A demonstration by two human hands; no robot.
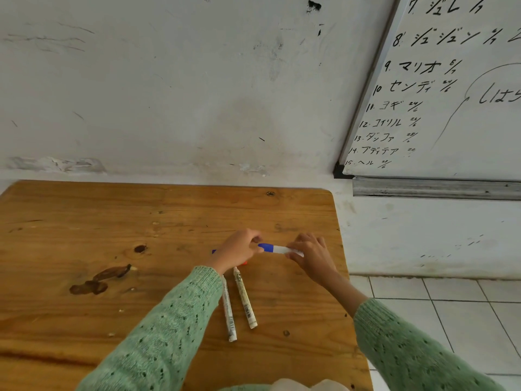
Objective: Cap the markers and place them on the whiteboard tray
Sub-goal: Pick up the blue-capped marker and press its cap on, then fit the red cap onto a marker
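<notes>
Above the wooden table (pixel 141 221), both hands hold one white marker (pixel 280 249) level. My left hand (pixel 239 248) pinches its blue cap (pixel 266 247), which sits on the marker's left end. My right hand (pixel 311 253) grips the white barrel. Two more white markers (pixel 244 300) (pixel 227 310) lie side by side on the table under my left forearm. A bit of blue (pixel 214 251) and a bit of red (pixel 244 263) peek out beside my left hand, mostly hidden. The metal whiteboard tray (pixel 434 189) runs along the wall at the right, apart from the table.
The whiteboard (pixel 451 94) with black writing hangs above the tray. The table's right edge ends short of the tray, with white tiled floor (pixel 451 306) below. Dark stains (pixel 98 279) mark the tabletop on the left. Green knitted sleeves cover both forearms.
</notes>
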